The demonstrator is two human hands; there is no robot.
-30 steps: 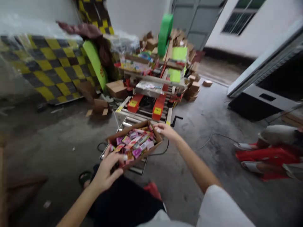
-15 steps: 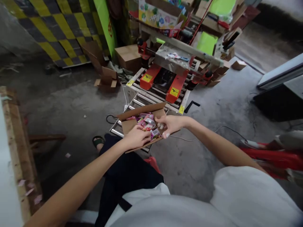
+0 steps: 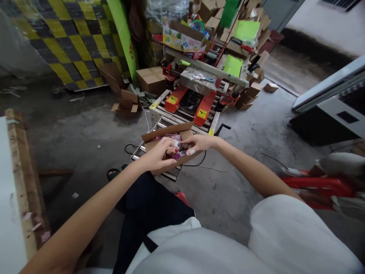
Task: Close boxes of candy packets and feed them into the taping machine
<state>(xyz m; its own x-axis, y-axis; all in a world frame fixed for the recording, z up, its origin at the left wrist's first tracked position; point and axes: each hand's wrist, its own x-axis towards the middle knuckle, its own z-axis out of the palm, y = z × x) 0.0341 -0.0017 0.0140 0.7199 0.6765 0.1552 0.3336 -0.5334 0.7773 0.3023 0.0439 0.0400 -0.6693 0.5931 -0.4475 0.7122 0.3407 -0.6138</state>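
Observation:
An open cardboard box (image 3: 168, 131) with raised flaps sits on the roller conveyor in front of me. Small shiny packets (image 3: 178, 154) in pink, purple and clear wrapping fill it. My left hand (image 3: 159, 154) reaches over the near left side, thumb apart from the fingers, fingertips among the packets. At the right end my right hand (image 3: 198, 143) dips inside with thumb and forefinger apart, touching or close to the packets. Its other fingers are partly hidden, and I see nothing clearly gripped in either hand.
Behind the box stands a carton-sealing machine (image 3: 196, 82) with orange guides and a crank handle (image 3: 224, 128). A printed carton (image 3: 182, 42) rests on top. Cardboard boxes (image 3: 151, 78) lie around it. A cable (image 3: 216, 169) crosses the floor, and a wooden-edged table (image 3: 21, 171) is at left.
My left hand has lifted slightly and moved left, its thumb spreading away from the fingers. My right hand has reached further into the box. The view has shifted slightly.

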